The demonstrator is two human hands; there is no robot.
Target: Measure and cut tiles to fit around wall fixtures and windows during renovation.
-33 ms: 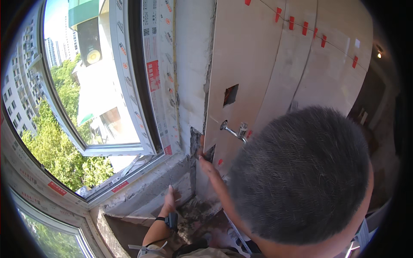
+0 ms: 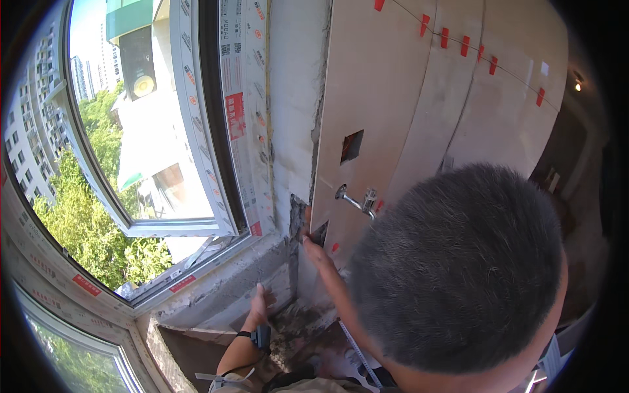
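One bare left hand (image 2: 258,306) showed in the head view, its forearm coming up from the lower edge with a dark device (image 2: 262,338) strapped at the wrist. It was in front of the low grey wall (image 2: 226,302) under the window; I could not tell whether its fingers were open or curled, or whether they touched the wall. The right hand was out of sight, so I could not tell its state.

A co-worker's head (image 2: 458,268) filled much of the lower right. The co-worker's hand (image 2: 314,249) reached to the lower left edge of a beige wall panel (image 2: 373,78), beside a dark lower cutout (image 2: 320,233); its fingertips were partly hidden, and whether they gripped the edge could not be told. The panel stood upright to the right of the window frame (image 2: 240,164), with a strip of rough plaster (image 2: 293,85) between them. An upper cutout (image 2: 352,145) sat above a metal tap (image 2: 356,199) that stuck out from the panel. Red clips (image 2: 445,37) ran in a row along a thin dark line across the top right. Below the co-worker's arm, a pale ruled strip (image 2: 359,352) slanted down toward the lower edge.
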